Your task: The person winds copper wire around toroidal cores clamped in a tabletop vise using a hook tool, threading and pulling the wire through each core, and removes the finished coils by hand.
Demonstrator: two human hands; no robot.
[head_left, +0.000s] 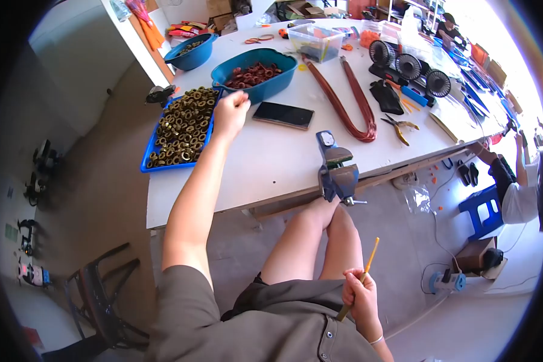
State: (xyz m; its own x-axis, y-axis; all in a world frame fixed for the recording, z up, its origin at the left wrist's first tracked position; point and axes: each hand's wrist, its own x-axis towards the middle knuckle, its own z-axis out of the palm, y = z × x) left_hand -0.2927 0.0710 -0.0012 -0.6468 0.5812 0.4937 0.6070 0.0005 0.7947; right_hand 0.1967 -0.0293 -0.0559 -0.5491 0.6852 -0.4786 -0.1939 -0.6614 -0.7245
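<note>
My left hand is raised over the table with its fingers closed, between a blue tray and a teal basin. Whatever is in those fingers, if anything, is too small to make out. Brass-coloured ring cores fill the tray in a heap, and reddish copper-wire coils lie in the basin. Close to my lap, my right hand grips a thin yellow stick that points upward; its lower end looks olive. A black phone lies right of my left hand.
A bench vise is fixed at the table edge before my knees. Copper wire bundle, pliers, small fans, clear plastic box and another blue basin occupy the white table. Other people are at the right.
</note>
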